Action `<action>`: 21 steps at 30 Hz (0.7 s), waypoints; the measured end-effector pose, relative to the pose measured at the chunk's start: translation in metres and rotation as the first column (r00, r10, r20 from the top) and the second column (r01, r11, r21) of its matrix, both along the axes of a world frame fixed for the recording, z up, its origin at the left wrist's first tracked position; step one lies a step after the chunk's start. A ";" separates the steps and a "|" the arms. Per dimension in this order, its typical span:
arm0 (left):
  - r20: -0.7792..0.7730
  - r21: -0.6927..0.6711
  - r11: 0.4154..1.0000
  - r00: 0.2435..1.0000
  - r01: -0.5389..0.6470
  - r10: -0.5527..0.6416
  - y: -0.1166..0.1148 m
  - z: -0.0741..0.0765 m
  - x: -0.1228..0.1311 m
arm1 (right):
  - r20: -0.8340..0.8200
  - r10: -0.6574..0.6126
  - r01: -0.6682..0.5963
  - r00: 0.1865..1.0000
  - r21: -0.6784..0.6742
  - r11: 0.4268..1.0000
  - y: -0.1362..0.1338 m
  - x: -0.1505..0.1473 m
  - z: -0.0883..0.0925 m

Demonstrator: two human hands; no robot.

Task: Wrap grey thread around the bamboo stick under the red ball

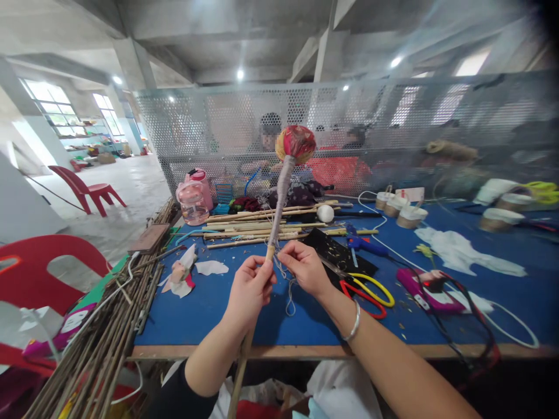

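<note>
My left hand (248, 288) is closed round a thin bamboo stick (275, 221) that stands tilted up from my lap. The stick's upper part is wrapped in grey thread, and a red and yellow cloth ball (296, 144) tops it. My right hand (305, 267) pinches a loose grey thread (289, 294) right beside the stick, just below the wrapping; the thread's tail hangs in a loop over the blue table (209, 308). A silver bangle sits on my right wrist.
Scissors with red and yellow handles (369, 294) lie right of my hands, beside a black mat (334, 253) and a blue glue gun (364, 244). Loose sticks (262, 224) lie behind, a stick bundle (109, 331) at the left edge. People sit behind a mesh screen (349, 134).
</note>
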State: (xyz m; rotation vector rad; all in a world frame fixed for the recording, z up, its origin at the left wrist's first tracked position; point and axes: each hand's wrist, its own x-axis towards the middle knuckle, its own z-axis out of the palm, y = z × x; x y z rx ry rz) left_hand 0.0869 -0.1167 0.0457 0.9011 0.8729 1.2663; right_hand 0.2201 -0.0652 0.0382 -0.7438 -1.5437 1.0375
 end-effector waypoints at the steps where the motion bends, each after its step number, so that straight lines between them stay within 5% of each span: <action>1: 0.004 -0.011 1.000 1.000 0.007 -0.007 0.000 0.001 0.000 | 0.011 -0.009 0.009 1.000 0.024 1.000 -0.001 -0.001 0.001; 4: 0.023 -0.049 0.998 0.999 0.034 -0.033 -0.001 0.000 -0.001 | -0.006 0.023 -0.023 1.000 -0.001 1.000 0.003 -0.001 -0.005; 7: 0.047 -0.046 0.995 0.995 0.089 -0.087 0.001 -0.003 -0.003 | -0.138 0.162 -0.184 0.977 -0.170 0.968 0.018 0.001 -0.012; 15: 0.085 0.014 0.985 0.981 0.173 -0.174 0.027 -0.008 0.009 | -0.362 0.478 -0.595 0.800 -0.372 0.712 0.054 0.005 -0.010; 18: 0.047 0.000 0.981 0.980 0.195 -0.195 0.039 -0.015 0.016 | -0.362 0.418 -0.542 0.833 -0.386 0.747 0.056 0.004 -0.013; 21: -0.125 0.084 0.994 0.990 0.070 -0.060 0.049 -0.019 0.021 | -0.369 0.263 -0.401 0.891 -0.371 0.838 0.056 0.002 -0.010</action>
